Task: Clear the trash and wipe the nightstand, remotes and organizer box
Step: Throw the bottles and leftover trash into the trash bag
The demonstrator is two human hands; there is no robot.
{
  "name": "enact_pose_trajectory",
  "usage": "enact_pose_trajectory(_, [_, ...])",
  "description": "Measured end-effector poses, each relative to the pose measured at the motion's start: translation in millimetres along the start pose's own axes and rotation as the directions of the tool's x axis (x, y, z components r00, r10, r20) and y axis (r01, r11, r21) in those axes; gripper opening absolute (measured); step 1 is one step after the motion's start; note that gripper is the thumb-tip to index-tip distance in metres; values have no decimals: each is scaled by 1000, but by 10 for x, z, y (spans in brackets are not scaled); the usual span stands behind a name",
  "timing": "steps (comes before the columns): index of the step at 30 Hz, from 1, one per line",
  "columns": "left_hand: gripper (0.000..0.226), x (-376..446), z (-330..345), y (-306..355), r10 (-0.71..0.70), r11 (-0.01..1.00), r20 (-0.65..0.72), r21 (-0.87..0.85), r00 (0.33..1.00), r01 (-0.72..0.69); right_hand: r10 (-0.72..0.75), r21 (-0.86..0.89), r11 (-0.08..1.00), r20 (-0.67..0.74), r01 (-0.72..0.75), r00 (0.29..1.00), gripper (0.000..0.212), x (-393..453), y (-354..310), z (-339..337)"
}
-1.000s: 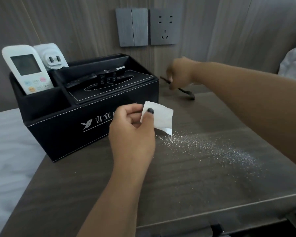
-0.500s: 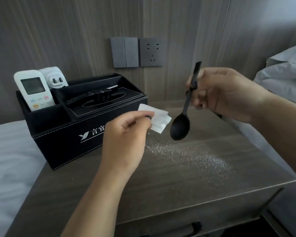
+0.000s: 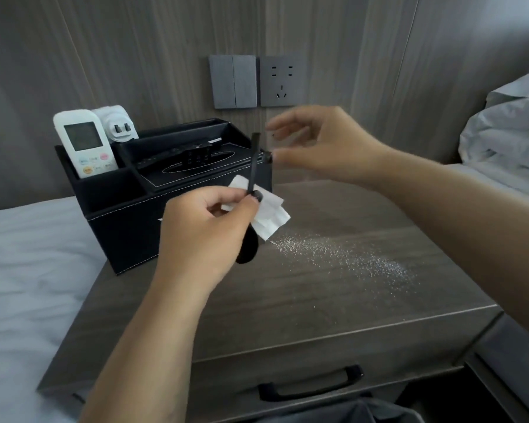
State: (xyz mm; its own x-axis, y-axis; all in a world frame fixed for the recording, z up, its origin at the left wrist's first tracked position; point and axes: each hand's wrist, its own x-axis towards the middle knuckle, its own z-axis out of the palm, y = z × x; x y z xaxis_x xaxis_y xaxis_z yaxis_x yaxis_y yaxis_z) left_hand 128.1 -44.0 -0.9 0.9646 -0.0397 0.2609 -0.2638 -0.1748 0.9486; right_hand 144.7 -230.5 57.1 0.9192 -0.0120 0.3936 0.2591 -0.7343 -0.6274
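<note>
Here the wooden nightstand [image 3: 287, 300] fills the middle of the view, its front edge running above a drawer with a dark handle [image 3: 310, 383], a white bed [image 3: 22, 270] pressed against its left side and grey bedding [image 3: 507, 132] beyond its right. The black organizer box [image 3: 129, 227] sits on the back left part of the top, close to the left edge, with a white remote [image 3: 84, 145] upright in its left compartment and a black remote [image 3: 180, 155] lying across the lid. Bare wood lies open toward the front edge and the right corner, apart from a band of spilled white grains [image 3: 342, 257] running rightward from the centre. Above the top, the left hand [image 3: 205, 233] pinches a crumpled white tissue [image 3: 266, 215] together with a black spoon [image 3: 249, 209], bowl hanging down. The right hand [image 3: 321, 145] hovers just right of the spoon's handle tip, fingers loosely spread and blurred; whether a fingertip touches the handle, I cannot tell.
</note>
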Motion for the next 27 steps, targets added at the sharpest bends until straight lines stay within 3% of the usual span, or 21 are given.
enact_pose_trajectory(2, [6, 16, -31, -28, -62, 998, -77, 0, 995, 62, -36, -209, 977, 42, 44, 998, 64, 154, 118, 172])
enact_pose_trajectory(6, [9, 48, -81, -90, -99, 995, -149, -2, 984, 99, 12, -238, 971, 109, 14, 994, 88, 382, 338, 552])
enact_pose_trajectory(12, [7, 100, -141, -142, -78, 996, -181, 35, 980, 86, 50, -205, 976, -135, -77, 990, 73, 470, 386, 832])
enact_pose_trajectory(16, [8, 145, -250, -154, -84, 996, -203, -1, 976, 86, 83, -184, 976, -198, -120, 977, 68, 515, 228, 967])
enact_pose_trajectory(23, [9, 124, -250, -165, -90, 995, -178, 26, 980, 96, 88, -248, 961, -148, -124, 985, 53, 703, -2, 1133])
enact_pose_trajectory(27, [9, 98, -244, -163, -99, 995, -159, 16, 982, 103, 147, 1, 989, -36, -147, 988, 22, 765, 246, 648])
